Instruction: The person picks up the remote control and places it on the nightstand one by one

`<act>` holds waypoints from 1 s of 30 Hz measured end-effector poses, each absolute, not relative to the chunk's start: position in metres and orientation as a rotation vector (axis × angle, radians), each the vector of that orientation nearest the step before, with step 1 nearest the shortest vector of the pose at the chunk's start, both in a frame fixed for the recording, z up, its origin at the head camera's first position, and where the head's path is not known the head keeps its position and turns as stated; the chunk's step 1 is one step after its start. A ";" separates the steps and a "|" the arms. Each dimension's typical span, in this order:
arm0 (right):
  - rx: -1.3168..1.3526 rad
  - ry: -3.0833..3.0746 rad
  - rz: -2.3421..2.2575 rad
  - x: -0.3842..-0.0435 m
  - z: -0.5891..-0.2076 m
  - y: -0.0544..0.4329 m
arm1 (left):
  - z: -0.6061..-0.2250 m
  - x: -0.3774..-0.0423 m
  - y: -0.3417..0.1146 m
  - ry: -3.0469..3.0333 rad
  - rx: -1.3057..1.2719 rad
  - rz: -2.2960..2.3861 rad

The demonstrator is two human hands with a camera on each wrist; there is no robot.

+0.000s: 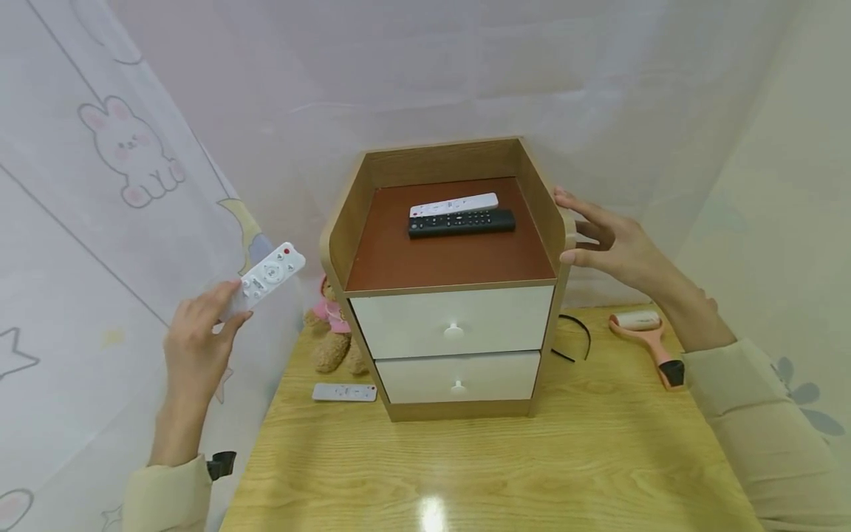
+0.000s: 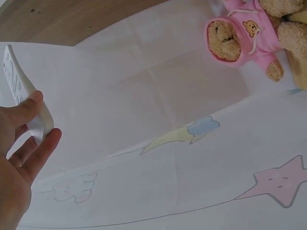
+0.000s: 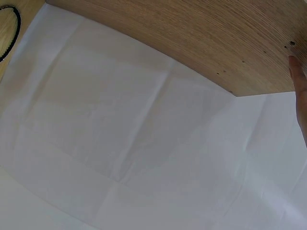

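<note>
My left hand [image 1: 199,332] pinches a white remote control [image 1: 272,273] at its lower end, in the air left of the small cabinet [image 1: 459,292]. The left wrist view shows the same remote [image 2: 21,86] edge-on between thumb and fingers. My right hand [image 1: 614,247] touches the outer right side of the cabinet, thumb near the front edge and fingers farther back. In the right wrist view a fingertip [image 3: 298,72] meets the wooden side panel [image 3: 192,38]. On the cabinet's brown top, a white remote [image 1: 455,205] lies against a black remote [image 1: 462,223].
A third white remote [image 1: 344,392] lies on the wooden table [image 1: 425,465], left of the cabinet. Behind it sits a teddy bear in pink [image 1: 332,318]. To the right are a black headband [image 1: 578,332] and a lint roller [image 1: 648,336]. Both white drawers [image 1: 399,325] are closed.
</note>
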State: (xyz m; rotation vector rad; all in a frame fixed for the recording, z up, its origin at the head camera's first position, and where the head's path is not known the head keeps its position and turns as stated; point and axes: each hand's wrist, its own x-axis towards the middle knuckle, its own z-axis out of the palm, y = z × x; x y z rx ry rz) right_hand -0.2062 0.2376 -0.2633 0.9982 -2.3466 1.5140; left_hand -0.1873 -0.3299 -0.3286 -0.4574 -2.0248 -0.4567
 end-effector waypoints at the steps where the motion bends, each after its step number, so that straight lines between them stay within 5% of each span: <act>1: 0.998 -2.349 1.513 -0.206 -0.264 0.238 | -0.326 -0.187 -0.329 -2.024 -0.460 -0.456; 30: 0.930 -2.391 1.481 -0.204 -0.261 0.237 | -0.264 -0.196 -0.291 -1.979 -0.532 -0.466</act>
